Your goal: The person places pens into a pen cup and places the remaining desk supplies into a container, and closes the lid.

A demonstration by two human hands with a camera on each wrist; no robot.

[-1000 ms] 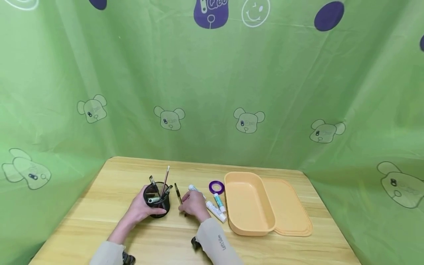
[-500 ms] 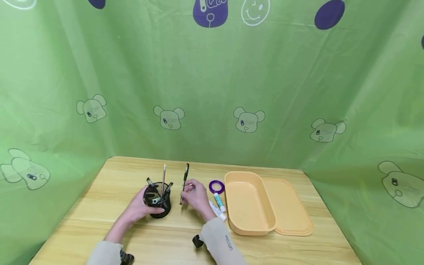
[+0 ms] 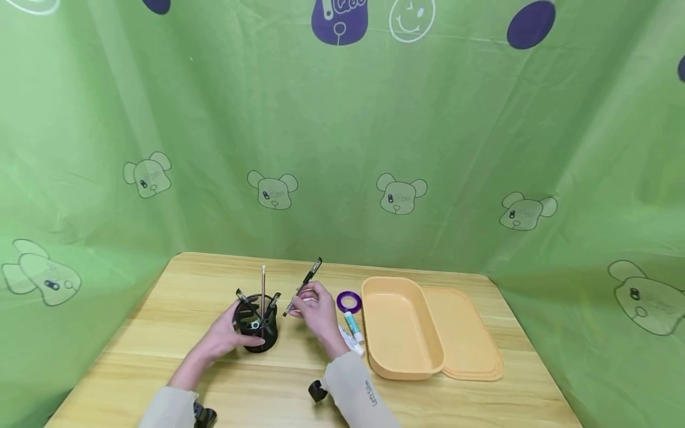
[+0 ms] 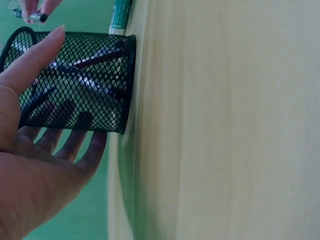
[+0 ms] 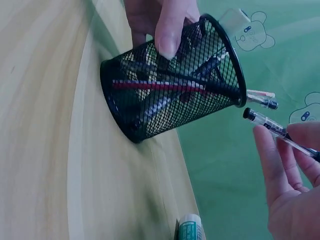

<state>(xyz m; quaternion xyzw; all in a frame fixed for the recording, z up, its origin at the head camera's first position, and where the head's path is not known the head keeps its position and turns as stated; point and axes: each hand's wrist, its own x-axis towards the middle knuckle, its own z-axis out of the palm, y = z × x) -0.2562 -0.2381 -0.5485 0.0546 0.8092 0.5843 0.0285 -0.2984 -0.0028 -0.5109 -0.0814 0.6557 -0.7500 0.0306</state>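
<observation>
My left hand (image 3: 220,339) grips a black mesh pen holder (image 3: 262,340) around its side, thumb on the near face and fingers behind. Inside it stand a pencil (image 3: 263,285), black-capped pens (image 3: 274,301) and a white-ended item too small to identify. Just right of the holder, my right hand (image 3: 322,316) pinches a clear-barrelled black gel pen (image 3: 310,274). The pen slants, its lower end towards the holder. In the right wrist view, that end of the gel pen (image 5: 265,122) is apart from the holder's rim (image 5: 239,65).
Right of my right hand lie a purple tape roll (image 3: 349,302), a teal-labelled glue stick (image 3: 354,327) and a white tube (image 3: 351,342), partly hidden by the wrist. Beyond them stands an orange box (image 3: 404,333), with its lid (image 3: 471,339) flat beside it on the wooden table (image 3: 267,392).
My right hand has lifted the gel pen off the table and tilted its top to the right. The left hand stays around the holder, which has shifted very slightly right.
</observation>
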